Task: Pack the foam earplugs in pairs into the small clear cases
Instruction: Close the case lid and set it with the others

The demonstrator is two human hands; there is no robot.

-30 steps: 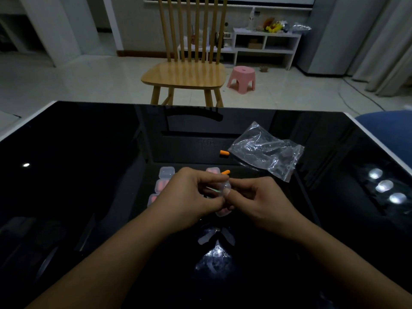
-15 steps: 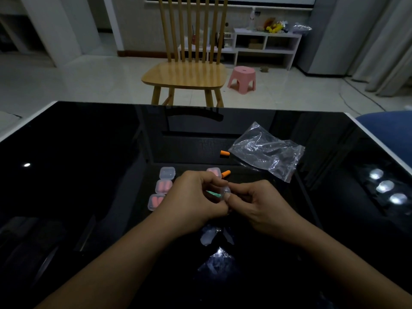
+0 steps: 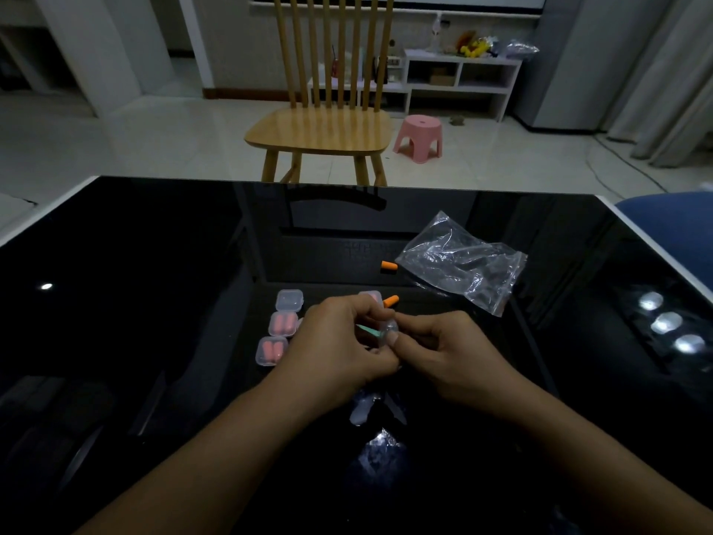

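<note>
A glossy black counter (image 3: 154, 303) fills the lower frame; a wooden chair (image 3: 320, 129) stands at upper centre. At centre, the left hand (image 3: 339, 349) and right hand (image 3: 447, 353) together pinch a small clear case (image 3: 387, 329) holding a green earplug (image 3: 368, 330).

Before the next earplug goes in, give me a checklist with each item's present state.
1. Clear case held between left hand and right hand: ok.
2. Green earplug at the case: ok; fully seated: cannot tell.
3. Case lid open: cannot tell.
4. Loose orange earplugs available, one beyond the hands, one beside the plastic bag: ok.
5. Packed cases lying clear on the left: ok.
</note>
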